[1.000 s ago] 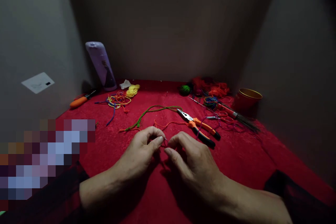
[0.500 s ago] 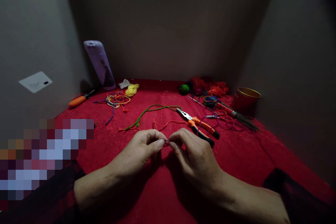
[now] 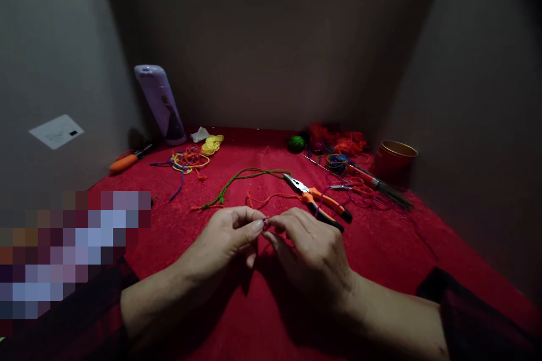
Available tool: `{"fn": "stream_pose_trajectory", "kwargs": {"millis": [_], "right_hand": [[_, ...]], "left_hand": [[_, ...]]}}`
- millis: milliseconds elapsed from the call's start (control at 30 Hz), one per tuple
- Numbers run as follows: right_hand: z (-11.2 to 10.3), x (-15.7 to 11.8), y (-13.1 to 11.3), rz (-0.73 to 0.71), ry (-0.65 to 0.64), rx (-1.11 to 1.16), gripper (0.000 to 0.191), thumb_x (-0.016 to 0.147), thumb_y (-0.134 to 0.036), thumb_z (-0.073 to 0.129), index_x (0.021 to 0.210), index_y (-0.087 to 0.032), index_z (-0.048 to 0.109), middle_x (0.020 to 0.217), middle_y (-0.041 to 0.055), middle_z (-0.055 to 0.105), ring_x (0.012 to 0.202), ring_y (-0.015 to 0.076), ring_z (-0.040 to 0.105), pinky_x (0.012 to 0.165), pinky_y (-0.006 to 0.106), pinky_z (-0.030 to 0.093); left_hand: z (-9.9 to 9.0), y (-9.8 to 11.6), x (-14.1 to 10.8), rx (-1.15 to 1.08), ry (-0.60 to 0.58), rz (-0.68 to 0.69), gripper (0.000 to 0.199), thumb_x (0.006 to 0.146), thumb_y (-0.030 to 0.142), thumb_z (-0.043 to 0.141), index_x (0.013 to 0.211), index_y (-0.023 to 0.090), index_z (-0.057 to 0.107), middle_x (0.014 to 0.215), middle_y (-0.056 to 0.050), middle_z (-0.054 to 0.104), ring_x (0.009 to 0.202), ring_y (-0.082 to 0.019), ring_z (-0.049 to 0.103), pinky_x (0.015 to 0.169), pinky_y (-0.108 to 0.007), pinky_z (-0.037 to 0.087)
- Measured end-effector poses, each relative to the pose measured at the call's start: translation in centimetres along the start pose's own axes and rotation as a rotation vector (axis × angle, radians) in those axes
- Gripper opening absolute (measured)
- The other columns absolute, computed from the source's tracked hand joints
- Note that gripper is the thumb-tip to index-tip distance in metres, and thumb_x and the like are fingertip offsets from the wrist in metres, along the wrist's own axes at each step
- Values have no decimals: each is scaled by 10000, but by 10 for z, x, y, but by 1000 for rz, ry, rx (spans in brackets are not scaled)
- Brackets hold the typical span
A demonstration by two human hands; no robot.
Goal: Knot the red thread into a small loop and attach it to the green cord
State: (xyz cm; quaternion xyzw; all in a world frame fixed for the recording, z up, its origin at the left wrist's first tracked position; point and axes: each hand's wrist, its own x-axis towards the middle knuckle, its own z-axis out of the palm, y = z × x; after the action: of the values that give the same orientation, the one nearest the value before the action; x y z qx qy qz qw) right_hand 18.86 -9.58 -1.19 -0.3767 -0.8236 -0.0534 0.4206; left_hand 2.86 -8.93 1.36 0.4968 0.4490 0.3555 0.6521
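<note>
Pink piece: we have the small, dark pink, thread-like piece (image 3: 266,224) between our fingertips, above the red patterned cloth (image 3: 237,316); it is too small for us to make out its exact form.
Left hand: our left hand (image 3: 222,240) pinches the piece between thumb and forefinger, likely to steady so slight a thing.
Right hand: our right hand (image 3: 319,251) brings its forefinger to the other side, with the thumb just below; we cannot tell whether these two digits grip it.
Wrists and forearms: we reach in from both lower corners, forearms slanting inward, backs of the hands up and fingers curled, so the fingertips meet in the middle, probably for fine control.
Orange-and-black long-nose pliers (image 3: 309,194): they lie just beyond our right hand, silver nose pointing away to the left, perhaps set there for easy reach.
Thin green cord (image 3: 237,178): it curves across the cloth beyond our left hand, its far end beside the pliers' nose.
Tall purple plastic bottle (image 3: 161,104): it leans at the back left, seemingly out of our way.
</note>
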Motion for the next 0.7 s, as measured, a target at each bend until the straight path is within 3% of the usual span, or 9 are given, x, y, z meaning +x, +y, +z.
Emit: {"fn": "stream_pose_trajectory", "kwargs": {"millis": [133, 233, 367, 500, 600, 700], "right_hand": [[2, -1, 1, 78, -31, 148, 128, 851, -140, 496, 832, -114, 620, 701, 58, 604, 635, 141, 555, 595, 252, 418], [-1, 2, -2, 219, -111, 311, 99, 806, -114, 507, 753, -144, 586, 674, 15, 563, 593, 112, 499, 570, 238, 381], [-16, 13, -3, 474, -338, 671, 125, 713, -95, 543, 623, -162, 489, 696, -11, 511, 603, 93, 452, 549, 213, 360], [-40, 28, 4, 595, -544, 1151, 88, 731, -151, 536, 652, -159, 498, 756, 18, 556, 692, 118, 497, 635, 247, 403], [-62, 39, 14, 630, -539, 1299, 102, 796, -205, 493, 701, -170, 505, 580, -19, 500, 556, 106, 460, 579, 265, 397], [-82, 52, 23, 707, -389, 1205, 216, 838, -277, 479, 641, -188, 459, 482, -67, 316, 428, 71, 303, 447, 244, 291]], "left_hand": [[0, 0, 0, 49, -17, -13, 233, 749, 348, 604, 803, 125, 560, 562, 28, 503, 420, -60, 424, 415, -188, 260], [0, 2, 0, 128, 11, 32, 199, 758, 330, 584, 776, 135, 548, 554, 35, 483, 454, -75, 416, 439, -201, 282], [1, 3, 0, 312, 133, 157, 122, 784, 265, 538, 760, 146, 544, 634, 18, 515, 551, -100, 442, 512, -223, 344], [1, 3, -1, 537, 156, 260, 113, 814, 225, 485, 762, 160, 560, 720, -17, 569, 647, -134, 486, 584, -245, 369], [-1, 0, -2, 645, 135, 344, 120, 810, 196, 482, 740, 171, 576, 751, -28, 587, 699, -155, 505, 634, -258, 374], [-3, -3, -3, 684, 105, 375, 116, 803, 164, 475, 744, 176, 574, 770, -25, 595, 710, -153, 512, 652, -258, 374]]}}
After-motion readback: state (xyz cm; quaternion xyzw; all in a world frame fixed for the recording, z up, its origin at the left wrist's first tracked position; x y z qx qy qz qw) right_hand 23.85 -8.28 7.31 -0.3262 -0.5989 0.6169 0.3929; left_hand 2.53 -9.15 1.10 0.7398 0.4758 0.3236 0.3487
